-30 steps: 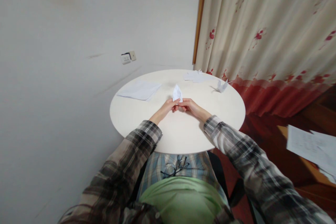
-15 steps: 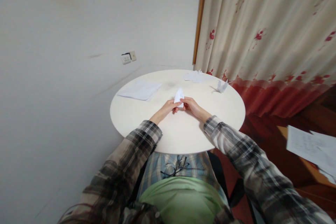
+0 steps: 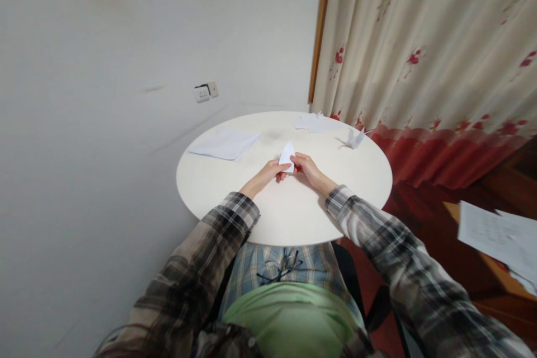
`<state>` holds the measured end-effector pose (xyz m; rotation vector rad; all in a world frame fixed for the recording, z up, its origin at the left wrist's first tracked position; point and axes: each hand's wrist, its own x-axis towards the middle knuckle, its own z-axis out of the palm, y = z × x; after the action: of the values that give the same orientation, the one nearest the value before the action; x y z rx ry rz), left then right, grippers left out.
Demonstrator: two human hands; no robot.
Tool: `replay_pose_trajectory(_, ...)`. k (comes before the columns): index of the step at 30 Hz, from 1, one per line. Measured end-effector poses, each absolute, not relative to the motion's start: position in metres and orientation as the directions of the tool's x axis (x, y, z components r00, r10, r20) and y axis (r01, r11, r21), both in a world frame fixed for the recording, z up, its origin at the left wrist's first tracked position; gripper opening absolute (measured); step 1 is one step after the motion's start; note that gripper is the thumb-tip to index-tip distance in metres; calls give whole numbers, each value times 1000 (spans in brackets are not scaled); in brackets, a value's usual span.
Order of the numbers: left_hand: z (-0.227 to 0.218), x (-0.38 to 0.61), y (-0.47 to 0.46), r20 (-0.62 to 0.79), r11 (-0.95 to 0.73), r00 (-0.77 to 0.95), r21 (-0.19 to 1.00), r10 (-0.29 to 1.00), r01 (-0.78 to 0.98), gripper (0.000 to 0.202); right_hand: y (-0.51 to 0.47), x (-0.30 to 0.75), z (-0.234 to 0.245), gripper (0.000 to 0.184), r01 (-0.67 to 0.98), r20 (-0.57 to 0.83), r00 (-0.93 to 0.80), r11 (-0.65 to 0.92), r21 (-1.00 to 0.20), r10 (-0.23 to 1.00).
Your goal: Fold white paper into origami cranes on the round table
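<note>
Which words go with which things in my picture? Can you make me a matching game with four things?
Things:
1. Small pointed paper
2. Curtain
3. Table
4. Socket

Words:
A. White, with a rounded edge
B. Fixed to the wall
C. Held by the left hand and the right hand
D. Cream higher up, red along the bottom

Right pairs: 1-C, 2-D, 3-A, 4-B

Black-and-white plaid sleeves (image 3: 390, 240) are showing at four and seven o'clock, a light-green top (image 3: 293, 313) and blue-checked drawstring bottoms (image 3: 319, 265) at six.
</note>
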<state>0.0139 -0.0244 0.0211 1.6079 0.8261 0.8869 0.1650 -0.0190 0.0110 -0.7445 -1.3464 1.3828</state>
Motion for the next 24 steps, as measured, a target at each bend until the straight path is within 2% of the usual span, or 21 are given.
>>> replay_pose_trajectory(3,21,14,-25,123,-183,473,980,872,83,31,-18,167,13,25,-226,253,-238,200,-954,938)
replay_pose_trajectory(9,20,14,-24,118,-185,473,978,873,96,33,-16,168,13,25,-218,216,-204,171,-961,955)
replay_pose_trajectory(17,9,15,-17,111,-242,521,952,846,189,32,-25,167,14,28,-295,215,-410,94,-951,886)
replay_pose_trajectory(24,4,15,-17,127,-287,544,933,829,219,27,-25,166,14,33,-299,183,-367,70,-952,912)
